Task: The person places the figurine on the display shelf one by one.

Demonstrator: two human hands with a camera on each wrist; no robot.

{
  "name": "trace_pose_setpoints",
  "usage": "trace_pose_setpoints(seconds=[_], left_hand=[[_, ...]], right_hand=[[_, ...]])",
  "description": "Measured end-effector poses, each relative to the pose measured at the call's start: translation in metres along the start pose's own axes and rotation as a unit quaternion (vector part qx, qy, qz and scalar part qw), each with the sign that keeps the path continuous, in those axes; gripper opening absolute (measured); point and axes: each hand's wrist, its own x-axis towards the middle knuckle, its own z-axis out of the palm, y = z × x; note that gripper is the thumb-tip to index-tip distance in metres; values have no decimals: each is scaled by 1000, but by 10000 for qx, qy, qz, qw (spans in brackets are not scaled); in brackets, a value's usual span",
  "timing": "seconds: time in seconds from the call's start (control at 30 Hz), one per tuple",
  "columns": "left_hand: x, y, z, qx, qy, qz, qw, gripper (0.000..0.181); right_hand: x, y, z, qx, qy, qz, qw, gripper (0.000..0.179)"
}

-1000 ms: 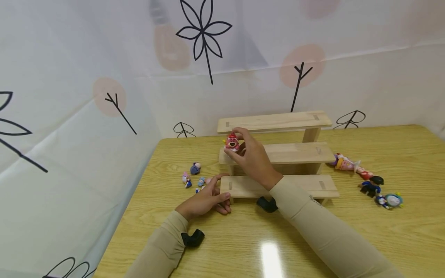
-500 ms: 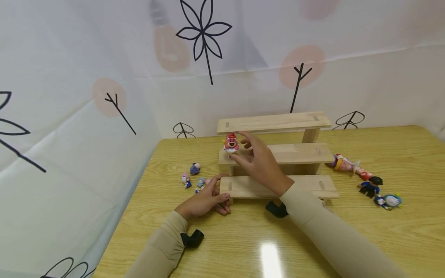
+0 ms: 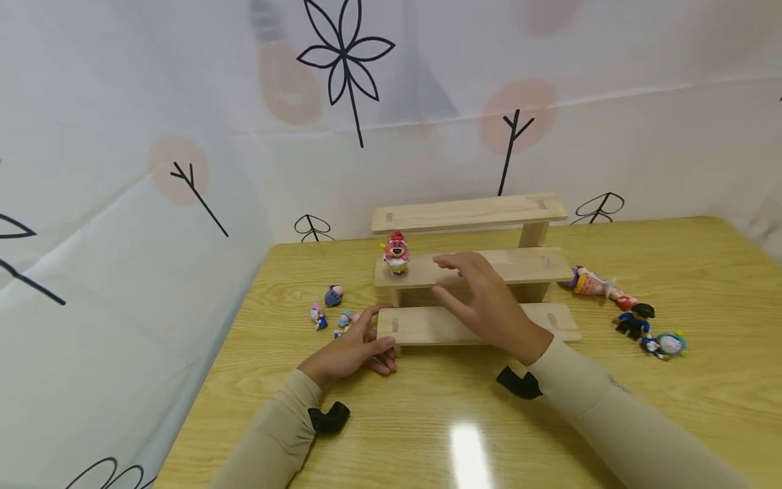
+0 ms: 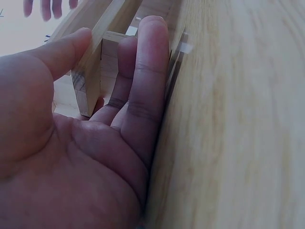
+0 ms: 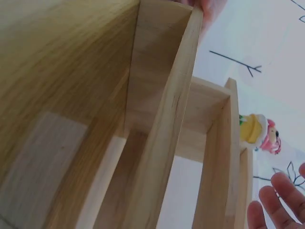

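Note:
A three-step wooden display shelf [image 3: 467,266] stands on the table. My left hand [image 3: 348,352] grips the left end of its lowest board, thumb at the front edge; in the left wrist view the thumb [image 4: 66,51] lies against the board, the other fingers beside and below it. A pink bear figurine [image 3: 396,255] with a red top and yellow base stands upright at the left end of the middle board. My right hand [image 3: 489,299] hovers in front of the middle board, right of the figurine, fingers apart and holding nothing. The right wrist view shows the figurine [image 5: 257,131] on the board edge.
Several small figurines [image 3: 318,316] lie on the table left of the shelf, partly behind my left hand. More toys lie to the right, among them a black-capped doll [image 3: 634,322] and a blue-rimmed figurine [image 3: 671,344]. A patterned white cloth [image 3: 427,156] hangs behind.
My right hand has let go of the bear figurine, which now stands on the middle board, and has drawn back to the right. The left hand keeps its place; the view shifts slightly.

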Motion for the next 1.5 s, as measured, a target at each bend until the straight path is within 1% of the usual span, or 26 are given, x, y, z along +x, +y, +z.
trace_pose_setpoints(seconds=[0.1, 0.23, 0.37, 0.53, 0.63, 0.77, 0.9, 1.03, 1.13, 1.2, 1.33, 1.5], left_hand=[[-1, -1, -1, 35, 18, -6, 10000, 68], [-3, -3, -3, 75, 51, -23, 10000, 68], [-6, -5, -3, 52, 86, -20, 9999, 67], [-7, -4, -2, 20, 179, -109, 9998, 67], [-6, -3, -1, 54, 178, -154, 9997, 67], [-4, -1, -2, 177, 204, -76, 9996, 66], [-4, -1, -4, 277, 218, -5, 9994, 66], [-3, -1, -5, 261, 152, -21, 9995, 66], [-3, -1, -5, 260, 105, -39, 9996, 67], [-2, -1, -5, 253, 95, -69, 9996, 67], [-1, -1, -4, 279, 65, -98, 9995, 68], [0, -1, -3, 292, 36, -102, 9995, 68]], right_hand=[[-7, 0, -5, -11, -14, -99, 9999, 48], [-13, 0, -11, 142, -75, -90, 9998, 43], [-18, 4, -17, 116, -43, -108, 9999, 41], [-24, 12, -27, -218, 92, -143, 9996, 42], [-27, 18, -35, -429, 168, -123, 9989, 43], [-28, 29, -46, -547, 353, -132, 9978, 44], [-26, 42, -61, -598, 682, -82, 9958, 42], [-30, 55, -78, -658, 1091, 194, 9917, 37], [-34, 67, -91, -699, 1346, 555, 9869, 32], [-37, 76, -99, -738, 1427, 814, 9836, 30], [-43, 94, -111, -722, 1284, 1412, 9790, 30], [-52, 113, -120, -715, 809, 2045, 9729, 34]])
